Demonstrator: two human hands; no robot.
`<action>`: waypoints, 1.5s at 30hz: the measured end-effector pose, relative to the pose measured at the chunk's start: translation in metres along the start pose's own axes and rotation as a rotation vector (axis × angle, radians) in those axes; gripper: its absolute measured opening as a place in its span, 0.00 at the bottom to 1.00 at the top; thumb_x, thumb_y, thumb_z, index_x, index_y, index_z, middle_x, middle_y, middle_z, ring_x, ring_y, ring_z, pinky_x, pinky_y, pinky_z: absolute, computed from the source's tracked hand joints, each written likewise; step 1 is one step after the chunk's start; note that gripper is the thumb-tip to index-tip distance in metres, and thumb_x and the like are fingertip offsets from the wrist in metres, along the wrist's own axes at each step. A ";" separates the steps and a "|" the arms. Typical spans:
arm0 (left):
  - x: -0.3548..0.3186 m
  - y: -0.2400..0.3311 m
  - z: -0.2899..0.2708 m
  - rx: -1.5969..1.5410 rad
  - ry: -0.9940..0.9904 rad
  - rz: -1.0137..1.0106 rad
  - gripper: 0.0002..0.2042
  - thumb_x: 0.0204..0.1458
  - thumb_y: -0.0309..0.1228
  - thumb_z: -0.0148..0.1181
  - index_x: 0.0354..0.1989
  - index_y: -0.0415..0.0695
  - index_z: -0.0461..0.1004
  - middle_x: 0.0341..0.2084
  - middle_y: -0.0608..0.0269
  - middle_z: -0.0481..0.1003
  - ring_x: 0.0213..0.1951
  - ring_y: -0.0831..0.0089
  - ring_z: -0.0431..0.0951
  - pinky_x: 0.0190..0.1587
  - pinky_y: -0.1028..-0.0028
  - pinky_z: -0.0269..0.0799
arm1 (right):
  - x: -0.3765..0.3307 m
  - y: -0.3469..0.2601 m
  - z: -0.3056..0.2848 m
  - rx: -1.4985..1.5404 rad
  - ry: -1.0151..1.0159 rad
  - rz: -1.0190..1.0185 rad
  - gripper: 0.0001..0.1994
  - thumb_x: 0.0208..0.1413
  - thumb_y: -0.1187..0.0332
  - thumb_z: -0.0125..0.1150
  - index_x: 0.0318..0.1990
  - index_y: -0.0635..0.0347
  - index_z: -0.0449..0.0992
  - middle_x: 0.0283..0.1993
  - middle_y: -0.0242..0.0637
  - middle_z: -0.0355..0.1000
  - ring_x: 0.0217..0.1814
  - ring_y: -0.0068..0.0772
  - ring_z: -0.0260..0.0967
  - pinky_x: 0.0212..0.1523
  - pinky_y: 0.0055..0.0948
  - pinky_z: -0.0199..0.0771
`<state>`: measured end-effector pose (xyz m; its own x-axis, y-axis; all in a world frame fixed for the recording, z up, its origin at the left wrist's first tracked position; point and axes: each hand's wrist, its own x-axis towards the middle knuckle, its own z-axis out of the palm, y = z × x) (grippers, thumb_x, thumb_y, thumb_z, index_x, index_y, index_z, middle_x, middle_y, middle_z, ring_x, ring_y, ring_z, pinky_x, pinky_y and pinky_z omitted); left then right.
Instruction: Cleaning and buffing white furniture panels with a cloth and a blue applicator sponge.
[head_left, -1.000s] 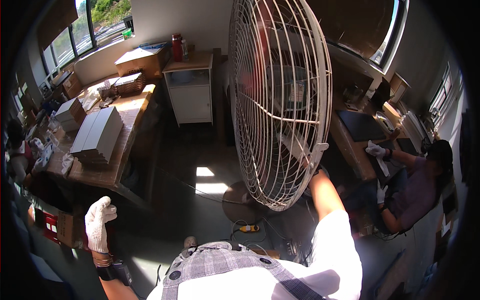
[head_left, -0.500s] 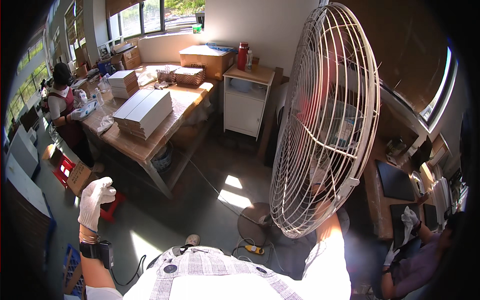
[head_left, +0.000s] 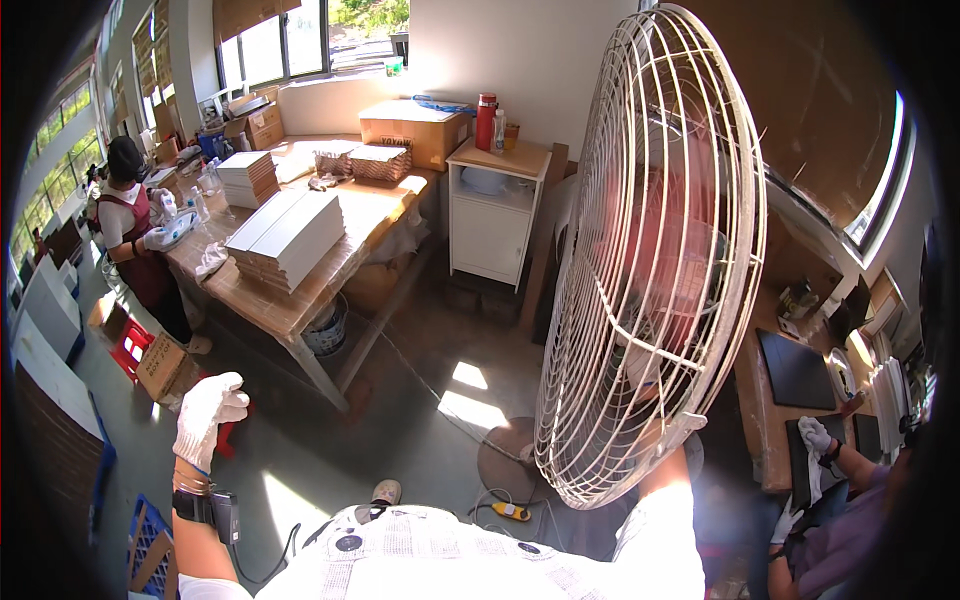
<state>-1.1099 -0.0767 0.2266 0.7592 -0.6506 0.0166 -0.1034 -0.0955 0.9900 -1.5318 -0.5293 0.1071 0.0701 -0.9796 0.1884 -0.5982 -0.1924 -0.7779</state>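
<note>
My left hand (head_left: 212, 415), in a white knitted glove, is raised at the left with its fingers curled in. Nothing shows in it, and it touches nothing. A large fan (head_left: 560, 400) with a white wire cage stands close in front of me on the right, its blades a reddish blur. My right forearm (head_left: 665, 468) reaches behind the lower part of this cage. Wires cover my right hand (head_left: 640, 372), so its fingers and whatever it may touch cannot be made out.
A wooden table (head_left: 400, 200) holds stacked white boxes (head_left: 290, 235) and a carton (head_left: 415, 135). A white cabinet (head_left: 488, 235) stands beyond the fan. A cable and a yellow power strip (head_left: 510, 511) lie on the floor. Co-workers stand left and sit right.
My left hand has come slightly down and to the right, still curled. The fan's cage sits a little lower in view. My right arm stays behind it.
</note>
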 end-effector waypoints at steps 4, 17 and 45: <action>0.006 -0.007 0.003 0.015 0.020 -0.017 0.16 0.55 0.40 0.54 0.44 0.40 0.76 0.28 0.56 0.79 0.30 0.66 0.80 0.37 0.68 0.77 | -0.013 0.023 -0.009 0.026 0.019 0.071 0.19 0.58 0.48 0.50 0.41 0.55 0.72 0.38 0.44 0.73 0.40 0.47 0.71 0.38 0.45 0.72; 0.009 -0.007 0.023 -0.007 -0.057 -0.069 0.16 0.55 0.39 0.55 0.43 0.40 0.76 0.28 0.58 0.78 0.28 0.69 0.78 0.34 0.71 0.75 | -0.031 0.065 -0.053 0.171 0.133 0.232 0.19 0.58 0.48 0.50 0.38 0.56 0.72 0.35 0.43 0.72 0.37 0.46 0.71 0.35 0.44 0.71; 0.023 -0.014 0.005 -0.012 -0.193 -0.031 0.17 0.56 0.40 0.55 0.45 0.40 0.75 0.30 0.57 0.78 0.32 0.68 0.78 0.38 0.70 0.76 | -0.172 0.174 -0.127 0.494 0.350 0.639 0.19 0.59 0.48 0.50 0.32 0.56 0.71 0.29 0.41 0.71 0.31 0.42 0.70 0.29 0.40 0.71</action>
<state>-1.0940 -0.0941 0.2122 0.6242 -0.7802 -0.0399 -0.0734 -0.1095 0.9913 -1.7495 -0.3867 0.0154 -0.4572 -0.8501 -0.2614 -0.0204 0.3038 -0.9525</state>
